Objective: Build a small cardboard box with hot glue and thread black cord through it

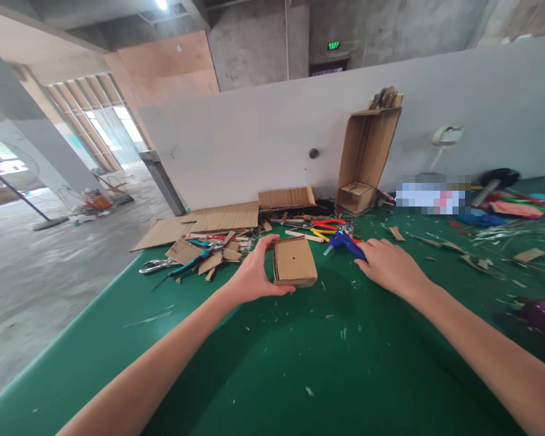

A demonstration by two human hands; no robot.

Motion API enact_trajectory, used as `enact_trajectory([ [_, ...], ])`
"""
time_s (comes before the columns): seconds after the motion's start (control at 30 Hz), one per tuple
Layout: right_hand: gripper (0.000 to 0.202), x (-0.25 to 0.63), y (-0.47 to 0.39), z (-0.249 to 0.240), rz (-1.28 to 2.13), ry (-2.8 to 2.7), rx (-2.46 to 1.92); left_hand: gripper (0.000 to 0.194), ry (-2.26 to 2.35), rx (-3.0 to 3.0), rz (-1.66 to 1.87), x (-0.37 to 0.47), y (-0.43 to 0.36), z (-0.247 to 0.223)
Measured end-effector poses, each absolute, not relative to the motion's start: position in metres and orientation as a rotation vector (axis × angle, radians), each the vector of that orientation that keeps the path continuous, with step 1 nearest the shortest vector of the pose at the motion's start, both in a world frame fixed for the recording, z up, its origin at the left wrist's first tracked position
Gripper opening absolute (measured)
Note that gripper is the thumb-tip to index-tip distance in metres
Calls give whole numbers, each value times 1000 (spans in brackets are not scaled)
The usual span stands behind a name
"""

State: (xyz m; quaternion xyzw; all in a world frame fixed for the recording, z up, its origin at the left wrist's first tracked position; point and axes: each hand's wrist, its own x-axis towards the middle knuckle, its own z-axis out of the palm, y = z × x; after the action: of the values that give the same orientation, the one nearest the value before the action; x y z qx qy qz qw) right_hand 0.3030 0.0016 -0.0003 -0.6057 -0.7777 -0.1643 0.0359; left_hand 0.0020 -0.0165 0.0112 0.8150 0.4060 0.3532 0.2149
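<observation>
Two bare hands work in my remote view, both occupied. On my left, the left hand (254, 272) is closed around the left side of a small cardboard box (295, 259) — thumb at the near edge, fingers at the far one — and a dark hole sits near the middle of its upper face. That box is over the near side of the green table (272, 375); whether it touches the surface I can't tell. My right hand (386, 263) grips a blue tool (347, 244), seemingly a glue gun, just beside the box. Left of them I see teal-handled pliers (193, 261) among cardboard scraps (210, 263); behind, a tall cardboard case (367, 151) stands by the white partition (254, 139)
</observation>
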Motion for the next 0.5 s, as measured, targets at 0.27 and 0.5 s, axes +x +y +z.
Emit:
enact_trajectory([
  [0.27,26,318,8,8,-740,-2065,-1862,91,1142,2395,860,2,-20,11],
  [0.5,25,358,16,7,-661,-1888,-2173,87,1021,2267,854,3,-21,11],
])
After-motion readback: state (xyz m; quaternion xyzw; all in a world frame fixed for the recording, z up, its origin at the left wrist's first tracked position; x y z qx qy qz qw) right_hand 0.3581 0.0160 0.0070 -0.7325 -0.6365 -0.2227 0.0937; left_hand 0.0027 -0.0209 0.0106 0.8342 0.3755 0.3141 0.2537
